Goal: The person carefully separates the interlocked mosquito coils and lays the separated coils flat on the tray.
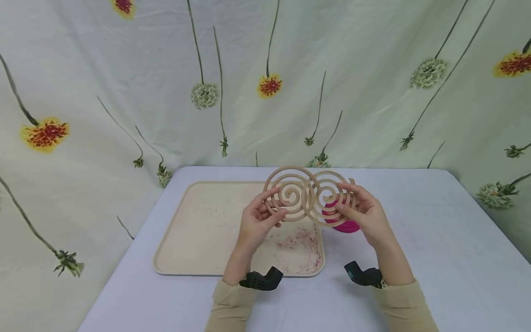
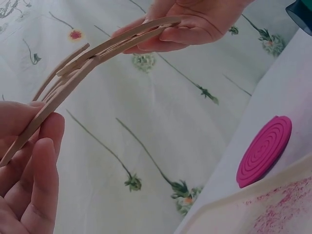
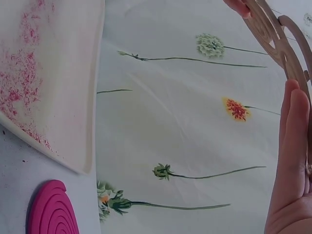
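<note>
The tan double coil [image 1: 309, 196], 2 flat spirals joined side by side, is held up above the table [image 1: 415, 240], its long axis running left to right and its face tilted toward the person. The left hand [image 1: 255, 226] pinches the left spiral between thumb and fingers; the right hand [image 1: 365, 214] pinches the right one. A pink coil [image 1: 346, 226] lies below, beside the stained tray [image 1: 199, 230].
</note>
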Available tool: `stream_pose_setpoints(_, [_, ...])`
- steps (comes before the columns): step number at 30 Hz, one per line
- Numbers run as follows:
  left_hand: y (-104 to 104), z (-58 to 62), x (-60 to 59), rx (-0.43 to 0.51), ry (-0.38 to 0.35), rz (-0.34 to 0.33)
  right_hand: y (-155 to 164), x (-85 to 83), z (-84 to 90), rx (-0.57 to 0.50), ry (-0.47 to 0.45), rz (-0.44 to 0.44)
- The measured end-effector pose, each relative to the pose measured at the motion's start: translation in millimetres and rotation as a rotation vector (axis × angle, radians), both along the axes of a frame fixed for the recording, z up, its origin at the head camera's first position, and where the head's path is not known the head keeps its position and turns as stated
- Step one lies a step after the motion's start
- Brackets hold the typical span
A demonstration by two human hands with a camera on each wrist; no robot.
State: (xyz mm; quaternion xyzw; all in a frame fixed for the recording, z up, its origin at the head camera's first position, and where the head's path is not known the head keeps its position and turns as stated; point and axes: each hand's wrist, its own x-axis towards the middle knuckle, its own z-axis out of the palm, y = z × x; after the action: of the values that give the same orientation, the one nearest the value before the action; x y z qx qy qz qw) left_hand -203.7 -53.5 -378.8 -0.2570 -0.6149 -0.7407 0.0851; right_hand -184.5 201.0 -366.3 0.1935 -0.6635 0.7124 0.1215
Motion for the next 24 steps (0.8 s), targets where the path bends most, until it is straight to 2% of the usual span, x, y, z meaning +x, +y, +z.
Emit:
stream_pose_setpoints(7, [2.3,-0.2,0.7,0.001,0.012,0.038,-0.9,-0.8,-0.3,0.033,-0.007,-0.010])
stream_pose_setpoints(10, [3.0,0.2,1.0,-0.032,0.038,0.071,1.2,-0.8,-0.4,0.087,-0.006,0.002])
stream_pose_setpoints(12, [3.3,0.0,1.2,-0.059,0.065,0.081,3.6,-0.8,-0.4,0.140,-0.007,0.040])
stream_pose_setpoints(15, [2.4,-0.7,1.1,-0.085,0.100,0.039,7.1,-0.5,0.0,0.237,-0.003,0.107])
stream_pose_setpoints(17, [0.2,-1.0,0.8,-0.080,0.100,-0.023,9.5,-0.1,0.7,0.287,-0.003,0.147])
stream_pose_setpoints(20, [-5.2,-0.6,0.2,-0.089,0.087,-0.095,14.4,1.0,1.6,0.336,0.006,0.160])
stream_pose_setpoints(24, [-12.8,0.8,0.1,-0.117,0.056,-0.116,20.9,2.3,2.7,0.365,0.035,0.198])
